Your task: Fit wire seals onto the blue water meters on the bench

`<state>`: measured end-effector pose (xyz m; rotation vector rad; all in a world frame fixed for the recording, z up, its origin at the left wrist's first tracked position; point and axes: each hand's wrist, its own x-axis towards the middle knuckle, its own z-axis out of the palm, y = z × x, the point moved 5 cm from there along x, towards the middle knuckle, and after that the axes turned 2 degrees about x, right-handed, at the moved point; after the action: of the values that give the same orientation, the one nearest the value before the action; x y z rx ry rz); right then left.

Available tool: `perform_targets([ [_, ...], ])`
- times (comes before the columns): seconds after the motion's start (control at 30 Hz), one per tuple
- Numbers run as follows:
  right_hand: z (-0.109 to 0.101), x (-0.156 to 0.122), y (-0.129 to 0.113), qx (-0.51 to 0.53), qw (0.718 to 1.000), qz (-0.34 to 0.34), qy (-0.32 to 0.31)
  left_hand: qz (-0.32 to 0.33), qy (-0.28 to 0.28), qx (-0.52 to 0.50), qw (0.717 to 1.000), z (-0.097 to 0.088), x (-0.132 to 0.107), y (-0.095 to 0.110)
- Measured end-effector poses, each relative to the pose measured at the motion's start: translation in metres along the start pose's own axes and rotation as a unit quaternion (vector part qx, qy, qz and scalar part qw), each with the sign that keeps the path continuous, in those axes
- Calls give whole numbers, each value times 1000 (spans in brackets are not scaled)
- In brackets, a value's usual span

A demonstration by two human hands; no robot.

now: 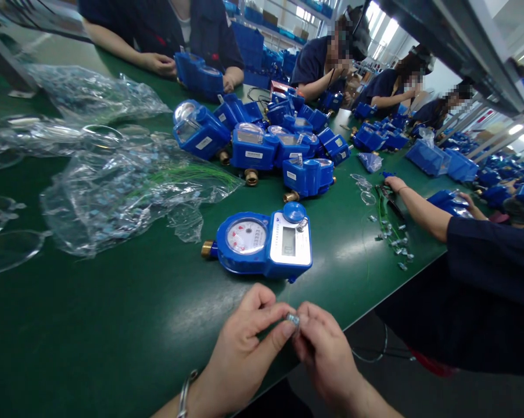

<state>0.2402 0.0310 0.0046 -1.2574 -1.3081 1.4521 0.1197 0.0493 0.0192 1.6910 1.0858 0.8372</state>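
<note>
A small pale-blue, clear wire seal (293, 319) sits between my hands near the table's front edge. My left hand (244, 342) pinches it between thumb and forefinger, and a metal bracelet circles that wrist. The closed fingertips of my right hand (325, 348) meet the seal from the other side, partly hiding it. Just beyond my fingers a blue water meter (264, 244) lies face up, with a round dial, a small display, its round blue cap raised and a brass fitting at the left.
Clear bags of seals with green wires (126, 191) lie left; round clear covers (9, 249) sit beside them. More blue meters (253, 148) are heaped behind. At right are loose seals (397, 244), pliers (393, 203) and a co-worker's arm (423, 212). Other people sit across the table.
</note>
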Motion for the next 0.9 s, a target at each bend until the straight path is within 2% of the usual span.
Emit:
perform_targets([
  [0.03,4,-1,3,63,997,51,-20,4,0,0,1000,-1,0,1],
  [0.07,6,-2,4,84,994,68,-26,5,5,2,1000,-2,-1,1],
  [0.1,5,-3,3,55,997,48,-16,5,10,4,1000,-3,-1,1],
  [0.17,-2,-6,-6,-97,991,-78,39,4,19,6,1000,-5,-1,0],
  [0.23,-4,-12,-14,-249,939,-219,88,4,20,5,1000,-5,-1,0],
  [0.27,-3,-14,-15,-288,916,-259,100,6,20,5,1000,-4,-1,0],
  [0.3,-3,-14,-13,-296,912,-265,101,6,18,5,1000,-3,-1,0],
  [0.33,-4,-11,-9,-275,927,-237,93,6,18,6,1000,-3,-1,0],
  [0.4,-3,-5,3,-167,978,-116,55,7,18,8,1000,-2,0,0],
  [0.47,1,-3,11,-74,997,-23,23,8,17,8,1000,-2,1,1],
  [0.5,1,-4,11,-77,996,-24,25,8,18,7,1000,-2,1,0],
  [0.53,0,-5,8,-116,990,-62,40,9,20,5,1000,-3,1,0],
  [0.57,-1,-7,3,-180,973,-126,65,7,23,3,1000,-3,2,-1],
  [0.63,-1,-13,-7,-312,905,-265,114,3,27,0,1000,-4,2,-2],
  [0.67,0,-15,-10,-351,874,-312,128,1,26,0,1000,-3,2,-2],
  [0.7,0,-16,-11,-364,862,-328,134,-1,24,0,1000,-3,1,-2],
  [0.73,-1,-13,-10,-350,875,-308,128,-2,22,1,1000,-2,1,-2],
  [0.77,-3,-9,-8,-309,909,-257,113,-3,22,1,1000,-2,1,-1],
  [0.83,-3,-2,3,-173,978,-101,54,-3,19,3,1000,-2,2,1],
  [0.87,-1,-1,8,-112,993,-38,28,-3,18,4,1000,-2,3,1],
  [0.9,0,-1,10,-84,996,-7,16,-3,18,5,1000,-2,3,2],
])
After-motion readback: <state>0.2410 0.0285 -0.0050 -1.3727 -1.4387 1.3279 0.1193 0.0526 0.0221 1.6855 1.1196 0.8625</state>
